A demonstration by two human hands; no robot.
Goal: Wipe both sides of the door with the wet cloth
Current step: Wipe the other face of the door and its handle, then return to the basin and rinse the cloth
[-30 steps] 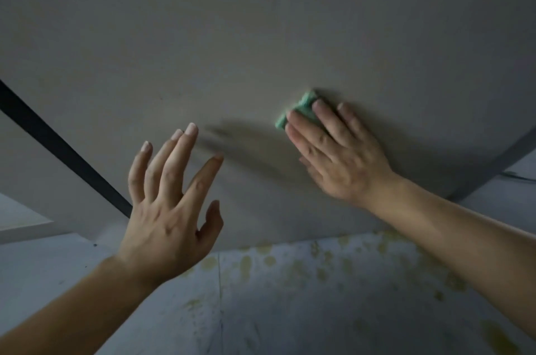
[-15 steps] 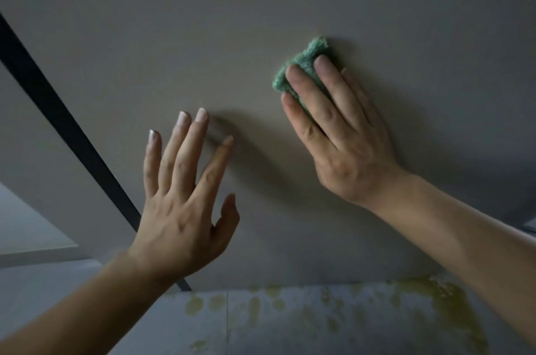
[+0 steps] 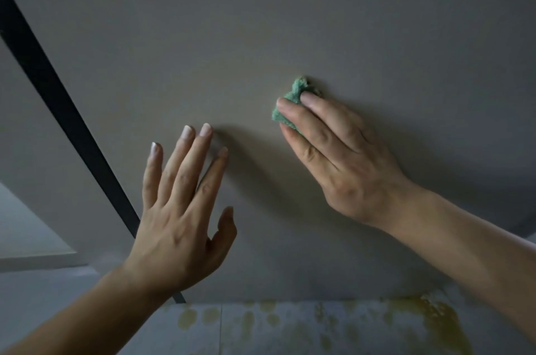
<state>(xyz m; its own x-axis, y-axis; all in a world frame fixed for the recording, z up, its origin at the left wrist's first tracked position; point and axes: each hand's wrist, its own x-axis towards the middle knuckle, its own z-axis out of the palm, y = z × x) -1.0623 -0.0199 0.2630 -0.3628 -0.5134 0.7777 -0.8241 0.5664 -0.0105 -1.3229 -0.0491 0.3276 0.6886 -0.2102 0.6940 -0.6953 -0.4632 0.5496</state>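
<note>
Hands 2 | right hand [image 3: 345,163] flat, pressing 1 green cloth [image 3: 285,109] on door [image 3: 261,21] | left hand [image 3: 179,224] spread, holding nothing

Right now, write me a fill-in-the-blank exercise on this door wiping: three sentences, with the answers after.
The right hand presses a ____ cloth against the door.
The left hand, fingers spread, holds ____.
The stains on the floor are ____.
Missing words: green; nothing; yellow.
</note>
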